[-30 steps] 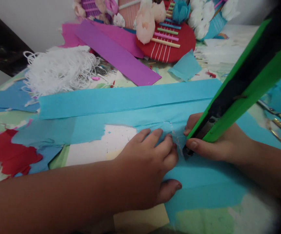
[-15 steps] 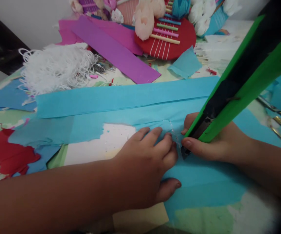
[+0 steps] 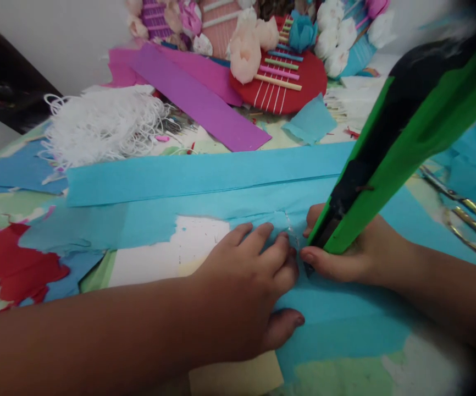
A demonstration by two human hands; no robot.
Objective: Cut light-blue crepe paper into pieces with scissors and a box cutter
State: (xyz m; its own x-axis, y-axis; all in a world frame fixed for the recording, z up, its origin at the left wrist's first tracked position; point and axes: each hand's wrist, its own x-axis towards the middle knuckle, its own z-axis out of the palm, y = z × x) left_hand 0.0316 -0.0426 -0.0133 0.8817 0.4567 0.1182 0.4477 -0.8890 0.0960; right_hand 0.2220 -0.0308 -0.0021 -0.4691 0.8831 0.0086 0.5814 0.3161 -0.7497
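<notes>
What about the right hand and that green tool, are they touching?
Touching. The head view shows the right hand gripping the green tool, the thumb against its lower part.

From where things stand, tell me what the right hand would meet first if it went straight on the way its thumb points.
Probably the left hand, at its bent fingers, just past the thumb tip of the right hand; their relative height is hard to judge.

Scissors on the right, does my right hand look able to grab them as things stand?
Probably not: your right hand is full, closed around the green cutter. Otherwise the scissors look near enough, with nothing seen lying over them.
</notes>
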